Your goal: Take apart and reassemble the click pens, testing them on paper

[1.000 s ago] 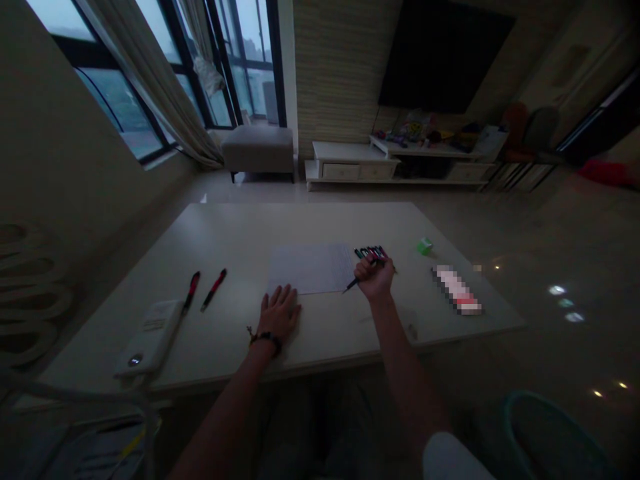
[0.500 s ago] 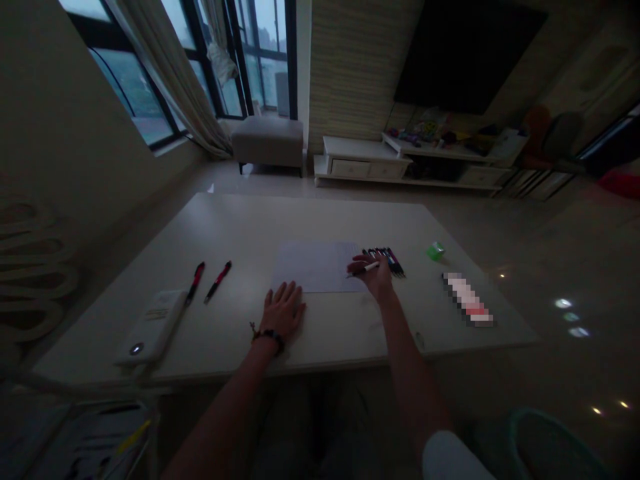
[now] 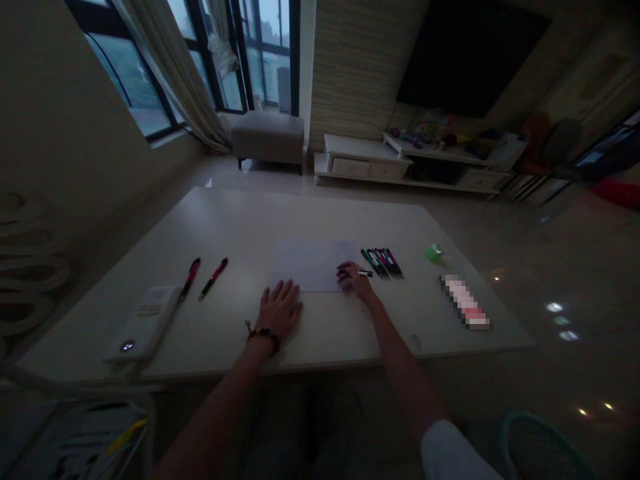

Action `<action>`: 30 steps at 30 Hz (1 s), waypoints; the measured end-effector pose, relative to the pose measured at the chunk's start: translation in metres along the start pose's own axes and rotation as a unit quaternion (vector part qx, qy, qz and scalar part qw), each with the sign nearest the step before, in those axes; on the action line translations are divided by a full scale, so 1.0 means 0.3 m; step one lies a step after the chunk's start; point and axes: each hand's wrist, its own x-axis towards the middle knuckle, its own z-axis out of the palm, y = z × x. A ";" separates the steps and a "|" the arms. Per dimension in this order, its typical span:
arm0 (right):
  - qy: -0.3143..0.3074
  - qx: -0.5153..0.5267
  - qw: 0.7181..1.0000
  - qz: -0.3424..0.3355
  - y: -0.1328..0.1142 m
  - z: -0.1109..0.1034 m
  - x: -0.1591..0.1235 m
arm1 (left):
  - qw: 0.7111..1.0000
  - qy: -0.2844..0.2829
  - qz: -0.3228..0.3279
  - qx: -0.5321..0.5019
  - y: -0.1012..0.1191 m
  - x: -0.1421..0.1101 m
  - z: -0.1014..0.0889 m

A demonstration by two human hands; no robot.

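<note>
Right hand (image 3: 354,279) curled closed around a white-barrelled pen (image 3: 365,273), the barrel sticking out to the right of the fingers, the exact finger placement probably a pinch, though hard to tell in the dim light. That hand just over the right edge of a sheet of paper (image 3: 311,266), lying on a white table (image 3: 235,223). Left hand (image 3: 280,310) open and flat, palm down on the tabletop, fingers spread, holding nothing, fingertips right by the lower edge of the sheet. Around the left wrist, a dark beaded bracelet (image 3: 263,336). Just right of the right hand, a tight fan of dark and coloured pens (image 3: 383,263), side by side on the table. Farther right, a small green block (image 3: 434,253), then a long pixelated packet (image 3: 465,301) near the table's edge. Left of the sheet, two red-and-black pens (image 3: 201,279) slanted side by side, well apart from the hands, and beside them a white rectangular device (image 3: 143,323) with a round light. Beyond the table, a grey upholstered stool (image 3: 267,137) and a low white cabinet (image 3: 363,160)
</note>
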 end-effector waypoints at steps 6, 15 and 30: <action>0.115 -0.140 0.982 -0.048 0.054 0.040 -0.003 | 1.000 0.003 0.003 -0.002 0.002 -0.002 -0.002; 0.152 -0.268 0.950 -0.054 0.097 0.032 0.023 | 1.000 0.004 0.002 -0.003 0.000 -0.004 0.003; 0.162 -0.179 0.966 -0.089 0.106 0.029 0.026 | 1.000 -0.008 -0.003 0.011 0.009 -0.004 -0.012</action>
